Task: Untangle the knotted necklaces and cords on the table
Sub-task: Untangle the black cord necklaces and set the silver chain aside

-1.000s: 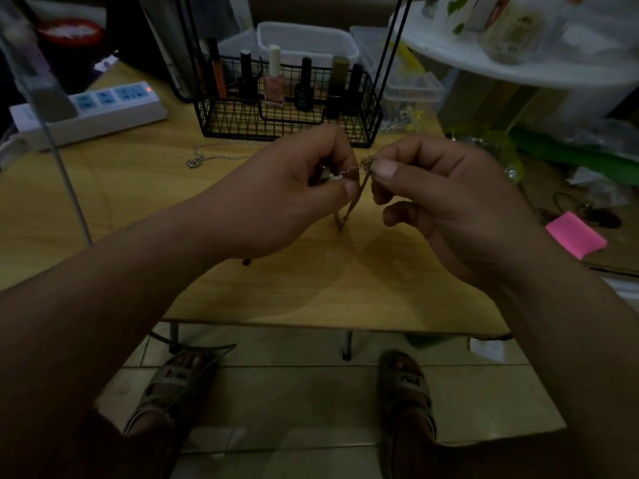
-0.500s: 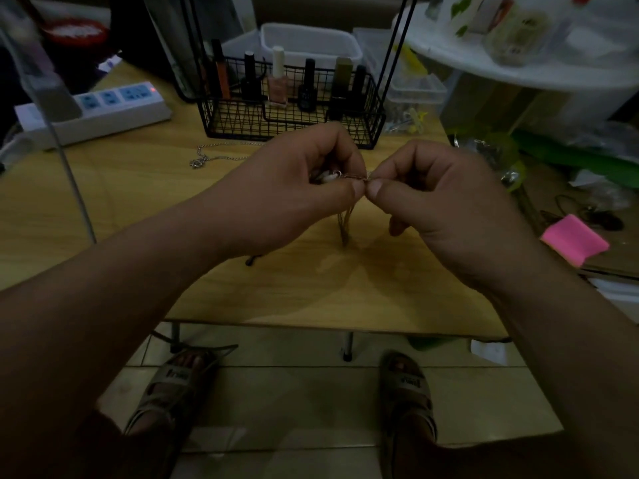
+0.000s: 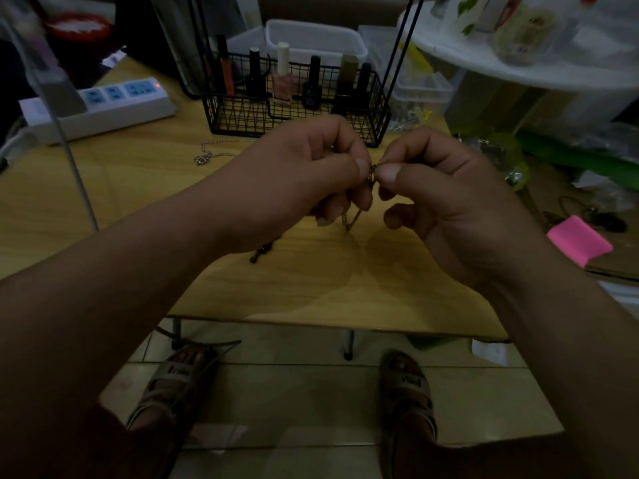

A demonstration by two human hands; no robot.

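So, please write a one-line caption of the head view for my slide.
Left hand and right hand pinch a thin chain above the table; a second chain lies by the basket.

Both hands meet above the pale wooden table (image 3: 103,188): the left hand (image 3: 297,181) and right hand (image 3: 449,202) pinch a thin gold chain necklace (image 3: 371,172), its loop dangling between them.

A thin silver chain (image 3: 204,155) lies near the black wire basket (image 3: 297,112).
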